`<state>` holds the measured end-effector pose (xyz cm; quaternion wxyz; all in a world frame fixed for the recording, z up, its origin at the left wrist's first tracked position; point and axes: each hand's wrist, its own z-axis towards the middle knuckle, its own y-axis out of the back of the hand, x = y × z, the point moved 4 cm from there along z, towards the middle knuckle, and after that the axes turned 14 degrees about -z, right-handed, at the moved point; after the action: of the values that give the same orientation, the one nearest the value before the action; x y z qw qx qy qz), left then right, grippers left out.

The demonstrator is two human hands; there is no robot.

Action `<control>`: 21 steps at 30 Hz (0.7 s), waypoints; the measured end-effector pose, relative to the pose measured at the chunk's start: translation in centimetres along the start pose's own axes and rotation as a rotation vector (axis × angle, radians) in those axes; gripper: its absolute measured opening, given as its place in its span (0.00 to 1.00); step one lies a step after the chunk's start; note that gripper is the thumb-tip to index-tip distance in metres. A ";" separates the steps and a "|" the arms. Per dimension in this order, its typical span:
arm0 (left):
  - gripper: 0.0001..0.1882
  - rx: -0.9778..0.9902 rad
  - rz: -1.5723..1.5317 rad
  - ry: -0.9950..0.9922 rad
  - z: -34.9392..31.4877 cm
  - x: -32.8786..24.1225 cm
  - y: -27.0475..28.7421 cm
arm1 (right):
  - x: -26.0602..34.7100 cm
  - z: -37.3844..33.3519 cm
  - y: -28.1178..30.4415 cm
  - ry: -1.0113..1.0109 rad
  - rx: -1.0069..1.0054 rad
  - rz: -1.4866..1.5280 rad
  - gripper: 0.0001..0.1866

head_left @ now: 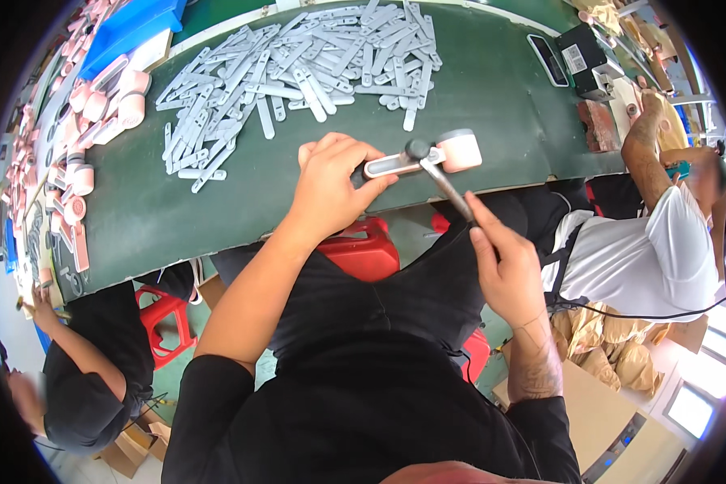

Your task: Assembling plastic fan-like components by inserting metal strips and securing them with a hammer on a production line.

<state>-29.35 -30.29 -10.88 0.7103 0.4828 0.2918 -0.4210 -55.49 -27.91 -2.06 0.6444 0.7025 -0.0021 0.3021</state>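
Observation:
My left hand point(336, 182) is closed around the dark end of a pink handled part point(393, 164), just above the table's near edge. This part has a long grey inset in its handle and a wide round pink head with a grey top at its right end. My right hand point(506, 262) grips a small hammer point(446, 187) by its metal shaft. The hammer's dark round head lies over the handle, close to where it joins the pink head; whether they touch I cannot tell. Behind my hands, a heap of flat grey strips point(315, 60) covers the far part of the table.
The green table point(500, 97) curves around in front of me. Several pink parts point(97, 105) crowd its left side near a blue tray point(129, 36). A black box point(586, 60) and a brick point(598, 127) stand at the right. People sit on both sides.

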 end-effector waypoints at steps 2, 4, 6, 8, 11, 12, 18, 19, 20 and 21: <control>0.16 0.019 0.014 0.014 -0.4 0.0 0.1 | 0.7 0.4 -0.2 0.041 -0.060 0.086 0.20; 0.20 -0.011 -0.003 0.019 -0.6 0.5 0.2 | 1.6 0.3 -0.4 0.023 -0.100 0.175 0.19; 0.23 -0.038 -0.046 0.006 -0.4 0.1 -0.2 | 0.7 0.4 -2.4 0.099 0.054 0.074 0.20; 0.30 -0.029 -0.056 0.076 -0.7 0.0 -0.3 | 0.3 0.1 -2.9 0.103 0.063 0.105 0.21; 0.31 -0.037 -0.062 0.068 -0.6 -0.1 -0.5 | -0.5 -0.1 -1.0 -0.074 0.040 0.213 0.24; 0.32 -0.037 -0.076 0.060 -0.6 -0.3 -0.6 | -1.6 -0.2 -0.6 -0.086 -0.054 0.212 0.23; 0.17 -0.049 -0.083 -0.041 -1.6 2.2 0.9 | -8.3 8.7 -1.2 -0.012 -0.412 -0.031 0.23; 0.12 -0.093 -0.137 -0.095 -0.5 -2.0 2.7 | -9.9 9.2 0.7 -0.089 -0.446 0.023 0.24; 0.12 -0.110 -0.246 0.038 -0.9 -1.7 3.1 | -12.8 10.7 -0.4 -0.137 -0.442 -0.047 0.23; 0.12 -0.166 -0.225 0.050 -2.0 -0.9 4.7 | -14.0 12.0 -1.4 -0.207 -0.400 -0.106 0.23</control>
<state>-25.63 -27.32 -8.77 0.6885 0.3971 0.3955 -0.4603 -61.33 -43.93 -9.12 0.7820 0.5873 -0.0911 0.1879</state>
